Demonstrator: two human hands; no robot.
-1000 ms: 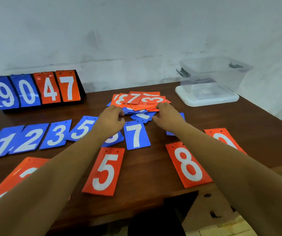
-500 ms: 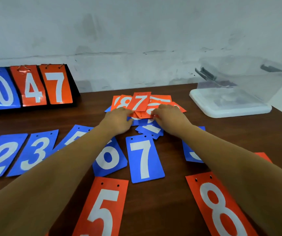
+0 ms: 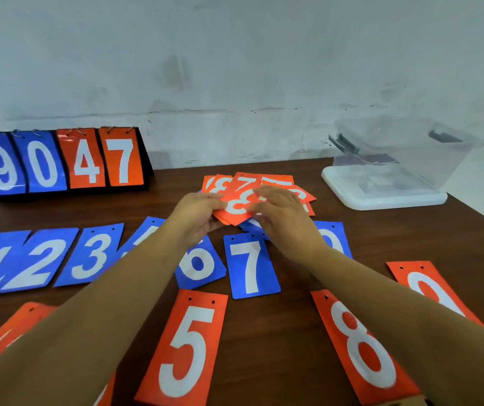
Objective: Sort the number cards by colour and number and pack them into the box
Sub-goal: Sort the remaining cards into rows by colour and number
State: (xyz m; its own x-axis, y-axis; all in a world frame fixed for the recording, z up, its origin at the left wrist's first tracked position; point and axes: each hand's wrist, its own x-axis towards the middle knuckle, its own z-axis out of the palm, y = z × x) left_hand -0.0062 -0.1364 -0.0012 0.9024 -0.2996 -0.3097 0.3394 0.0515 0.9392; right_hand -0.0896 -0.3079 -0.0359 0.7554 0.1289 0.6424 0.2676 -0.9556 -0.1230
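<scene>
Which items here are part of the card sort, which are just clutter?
In the job: heap of loose orange and blue number cards, held by left hand, right hand on top; laid-out row of blue cards; laid-out orange cards; clear plastic box on white lid.
Lying about: black flip scoreboard showing 9047, untouched.

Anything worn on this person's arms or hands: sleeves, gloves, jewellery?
Nothing shows. The left forearm and right forearm are bare to the frame edge, with no sleeves. The left hand and right hand have no gloves, watch, bracelet or visible ring.
</scene>
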